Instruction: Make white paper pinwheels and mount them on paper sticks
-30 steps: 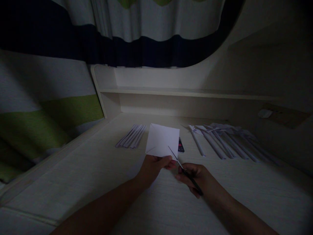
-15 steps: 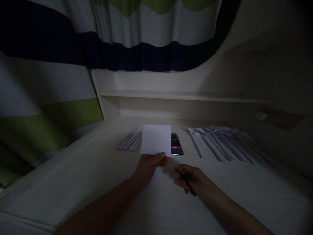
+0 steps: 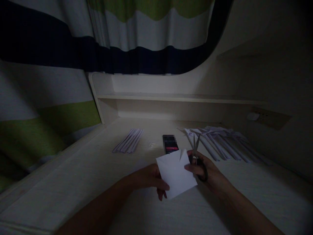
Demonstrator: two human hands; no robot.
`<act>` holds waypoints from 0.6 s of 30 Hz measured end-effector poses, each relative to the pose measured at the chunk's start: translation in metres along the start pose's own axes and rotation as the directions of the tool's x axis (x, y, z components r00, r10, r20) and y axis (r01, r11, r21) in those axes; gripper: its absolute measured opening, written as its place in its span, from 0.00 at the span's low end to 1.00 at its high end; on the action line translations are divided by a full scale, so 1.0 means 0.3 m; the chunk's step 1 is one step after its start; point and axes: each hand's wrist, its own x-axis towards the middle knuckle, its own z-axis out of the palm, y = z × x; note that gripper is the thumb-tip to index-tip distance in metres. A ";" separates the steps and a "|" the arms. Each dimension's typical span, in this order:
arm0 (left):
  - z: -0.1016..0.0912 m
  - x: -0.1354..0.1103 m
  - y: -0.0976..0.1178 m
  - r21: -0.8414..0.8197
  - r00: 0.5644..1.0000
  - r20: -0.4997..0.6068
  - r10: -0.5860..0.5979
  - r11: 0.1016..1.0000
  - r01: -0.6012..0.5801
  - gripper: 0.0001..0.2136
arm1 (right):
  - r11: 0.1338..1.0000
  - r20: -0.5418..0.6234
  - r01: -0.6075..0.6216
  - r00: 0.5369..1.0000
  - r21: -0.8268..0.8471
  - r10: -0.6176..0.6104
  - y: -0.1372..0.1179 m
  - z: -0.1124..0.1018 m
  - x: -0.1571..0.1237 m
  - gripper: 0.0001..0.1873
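A square of white paper [image 3: 176, 176] is tilted above the desk, with a slit near its top right corner. My left hand [image 3: 155, 181] pinches its left edge, thumb on top and fingers underneath. Scissors with black handles [image 3: 202, 169] rest in my right hand [image 3: 210, 171], their blades pointing up and parted. The thumb of that same hand presses on the paper's right side. Just beyond the paper lies a phone [image 3: 169, 141] with a lit screen, its near end covered by the sheet.
Several folded paper strips [image 3: 129, 140] lie to the left. Several rolled paper sticks [image 3: 227, 143] with flared ends are on the right. Small white scraps [image 3: 151, 144] sit between strips and phone. A shelf [image 3: 171, 98] runs along the back, below a striped curtain [image 3: 151, 39].
The paper has come nearer, moved right and turned. My right hand has swung the scissors blades-up and now touches the paper too. The scraps on the desk have come into view.
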 end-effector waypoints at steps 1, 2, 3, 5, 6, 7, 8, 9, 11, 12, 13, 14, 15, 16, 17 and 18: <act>-0.004 0.005 -0.001 -0.001 0.995 -0.082 0.055 0.998 -0.055 0.15 | 1.000 -0.021 0.023 1.000 0.017 -0.023 0.006 0.001 0.002 0.22; -0.008 0.012 -0.003 -0.009 0.977 -0.174 0.123 0.992 -0.127 0.15 | 0.998 -0.057 0.052 0.997 0.041 -0.050 0.010 0.003 0.005 0.22; -0.011 0.022 -0.007 -0.021 0.946 -0.259 0.194 0.978 -0.206 0.16 | 0.993 -0.105 0.091 0.991 0.070 -0.083 0.013 0.005 0.008 0.22; -0.016 0.044 -0.022 -0.030 0.886 -0.356 0.296 0.944 -0.327 0.19 | 0.975 -0.195 0.175 0.970 0.134 -0.147 0.016 0.012 0.010 0.23; -0.015 0.055 -0.033 -0.022 0.875 -0.360 0.322 0.935 -0.353 0.21 | 0.964 -0.229 0.214 0.958 0.161 -0.174 0.018 0.016 0.010 0.22; -0.011 0.065 -0.046 -0.002 0.876 -0.351 0.329 0.936 -0.352 0.22 | 0.952 -0.252 0.246 0.948 0.183 -0.197 0.022 0.021 0.009 0.22; -0.003 0.074 -0.058 0.017 0.891 -0.318 0.324 0.942 -0.336 0.23 | 0.941 -0.265 0.272 0.940 0.201 -0.215 0.027 0.026 0.006 0.21; 0.008 0.081 -0.068 0.025 0.910 -0.287 0.298 0.952 -0.304 0.22 | 0.933 -0.273 0.290 0.935 0.214 -0.228 0.033 0.031 0.004 0.20; 0.039 0.087 -0.080 0.030 0.934 -0.266 0.238 0.971 -0.239 0.17 | 0.923 -0.284 0.307 0.929 0.230 -0.238 0.049 0.040 -0.002 0.19; 0.057 0.087 -0.080 0.020 0.934 -0.272 0.232 0.972 -0.236 0.16 | 0.922 -0.283 0.307 0.929 0.234 -0.238 0.057 0.044 -0.004 0.18; 0.075 0.084 -0.076 0.009 0.928 -0.297 0.225 0.972 -0.233 0.16 | 0.924 -0.277 0.303 0.932 0.233 -0.235 0.064 0.047 -0.006 0.18; 0.092 0.080 -0.068 0.003 0.917 -0.336 0.215 0.974 -0.227 0.16 | 0.928 -0.268 0.294 0.936 0.230 -0.230 0.070 0.049 -0.007 0.18; 0.106 0.076 -0.059 0.017 0.904 -0.378 0.201 0.977 -0.211 0.15 | 0.932 -0.255 0.286 0.940 0.224 -0.228 0.073 0.051 -0.008 0.17; 0.117 0.071 -0.048 0.042 0.886 -0.429 0.174 0.984 -0.173 0.14 | 0.936 -0.237 0.280 0.944 0.214 -0.229 0.074 0.051 -0.009 0.17; 0.124 0.066 -0.039 0.067 0.867 -0.474 0.152 0.988 -0.136 0.13 | 0.941 -0.217 0.276 0.948 0.198 -0.233 0.074 0.051 -0.010 0.17; 0.126 0.062 -0.031 0.094 0.847 -0.514 0.137 0.990 -0.103 0.13 | 0.947 -0.200 0.272 0.951 0.170 -0.237 0.072 0.051 -0.010 0.16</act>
